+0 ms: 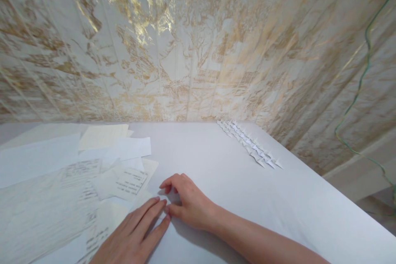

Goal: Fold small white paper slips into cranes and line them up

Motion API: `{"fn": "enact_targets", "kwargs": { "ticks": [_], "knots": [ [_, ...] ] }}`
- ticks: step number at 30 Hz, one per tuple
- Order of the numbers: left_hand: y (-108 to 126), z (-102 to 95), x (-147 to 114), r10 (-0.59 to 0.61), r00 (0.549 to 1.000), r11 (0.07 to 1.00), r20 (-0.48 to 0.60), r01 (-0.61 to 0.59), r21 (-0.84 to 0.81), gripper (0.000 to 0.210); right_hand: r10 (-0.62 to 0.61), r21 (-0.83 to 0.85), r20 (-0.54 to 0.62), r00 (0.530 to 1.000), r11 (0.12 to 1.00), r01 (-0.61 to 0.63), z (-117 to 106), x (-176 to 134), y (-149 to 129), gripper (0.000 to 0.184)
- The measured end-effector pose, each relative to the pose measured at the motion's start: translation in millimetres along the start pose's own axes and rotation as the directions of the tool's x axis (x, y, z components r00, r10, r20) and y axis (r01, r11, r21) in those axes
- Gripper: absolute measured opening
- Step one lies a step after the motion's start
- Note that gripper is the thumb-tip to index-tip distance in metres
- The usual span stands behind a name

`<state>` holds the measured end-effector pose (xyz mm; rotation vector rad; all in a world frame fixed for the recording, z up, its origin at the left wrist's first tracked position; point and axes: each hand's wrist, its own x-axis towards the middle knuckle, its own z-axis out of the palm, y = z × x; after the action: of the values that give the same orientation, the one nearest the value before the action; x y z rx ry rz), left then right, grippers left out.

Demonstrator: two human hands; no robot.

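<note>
My left hand (134,229) lies low over the white table, fingers stretched out and thumb tip near my right thumb. Beside it my right hand (192,204) is curled, its thumb and fingertips closed close to the left fingertips. Something pale, perhaps a bit of white paper, may lie at the fingertips, but it blends with the tabletop and the fingers cover it. Just left of my hands is a torn piece of paper with printed text (131,181). Farther off to the right, small folded white paper pieces (252,146) with pointed tips stand in rows.
Overlapping loose papers (40,198), some written on, cover the left side of the white table (198,148). A gold-patterned wall (185,49) rises behind its back edge. On the right, past the table edge, hangs a green cord (360,86).
</note>
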<state>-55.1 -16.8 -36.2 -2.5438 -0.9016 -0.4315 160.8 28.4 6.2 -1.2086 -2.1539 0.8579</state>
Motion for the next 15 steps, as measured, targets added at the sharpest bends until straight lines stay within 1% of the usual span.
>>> {"fn": "enact_targets", "kwargs": {
  "ticks": [3, 5, 7, 8, 9, 10, 12, 14, 15],
  "knots": [
    [-5.1, 9.2, -6.3, 0.040, 0.998, 0.995, -0.054, -0.045, -0.093, 0.073, -0.039, -0.027, 0.015, 0.999, 0.999, 0.040, -3.7, -4.0, 1.3, 0.047],
    [-8.4, 9.1, -3.7, 0.033, 0.997, 0.987, -0.071, -0.044, -0.158, 0.074, -0.086, -0.067, 0.004, 0.996, 0.994, 0.086, -7.8, -10.2, 2.1, 0.045],
    [-11.6, 2.5, 6.8, 0.008, 0.996, 0.977, -0.094, -0.028, -0.209, 0.067, -0.153, -0.135, -0.006, 0.988, 0.979, 0.151, -12.1, -19.5, 2.4, 0.034],
    [-13.4, -2.4, 14.2, 0.007, 0.996, 0.971, -0.084, -0.027, -0.239, 0.058, -0.201, -0.172, 0.001, 0.980, 0.965, 0.198, -13.9, -24.8, 2.4, 0.026],
    [-15.3, -7.6, 22.1, 0.028, 0.995, 0.959, -0.094, -0.053, -0.279, 0.048, -0.260, -0.208, 0.019, 0.965, 0.944, 0.258, -15.2, -29.9, 2.1, 0.021],
    [-17.4, -12.4, 29.5, 0.008, 0.997, 0.933, -0.081, -0.036, -0.359, 0.038, -0.316, -0.241, 0.040, 0.948, 0.918, 0.316, -15.8, -34.5, 1.7, 0.019],
    [-21.6, -18.5, 40.0, -0.049, 0.999, 0.854, -0.008, 0.038, -0.518, 0.021, -0.398, -0.295, 0.071, 0.915, 0.868, 0.401, -14.9, -41.1, 0.4, 0.021],
    [-25.3, -18.8, 42.5, -0.088, 0.995, 0.803, 0.049, 0.100, -0.588, 0.014, -0.435, -0.330, 0.093, 0.896, 0.835, 0.440, -11.6, -43.6, -1.0, 0.020],
    [-26.8, -17.2, 41.2, -0.092, 0.993, 0.793, 0.072, 0.117, -0.598, 0.012, -0.443, -0.339, 0.105, 0.890, 0.826, 0.451, -9.5, -43.5, -1.5, 0.019]
  ]
}}
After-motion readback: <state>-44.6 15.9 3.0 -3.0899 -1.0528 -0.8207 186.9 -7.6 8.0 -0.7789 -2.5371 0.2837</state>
